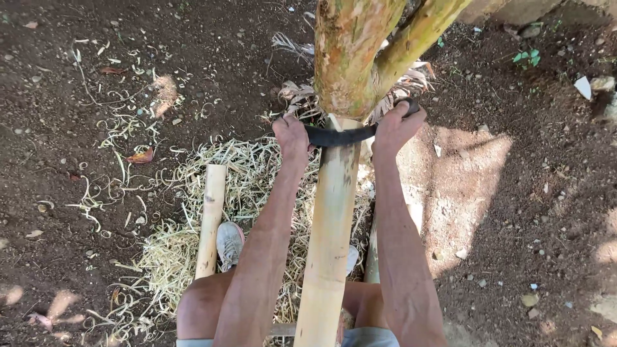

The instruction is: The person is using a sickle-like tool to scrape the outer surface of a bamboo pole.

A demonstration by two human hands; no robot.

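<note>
Bamboo, one thick pale yellow pole [329, 238] with its outer skin scraped off, leans from between the person's knees up to the forked greenish-brown tree trunk [350, 58], and its top end rests against the base of that trunk. Across this pole, near its top, lies a dark curved blade [339, 135] with two ends. The left hand [291, 135] is clenched on the left end of the blade, and the right hand [395, 125] is clenched on the right end, which looks like a dark handle. Both forearms stretch forward, one on each side of the pole.

To the left of the pole, a second, thinner pale bamboo stick [209, 218] lies on a heap of light straw-like shavings [250, 173]. A grey shoe [229, 243] stands on the shavings, just beside this stick. All around is dark brown soil [77, 160] with small stones, dry leaves and scattered thin curls of shavings.
</note>
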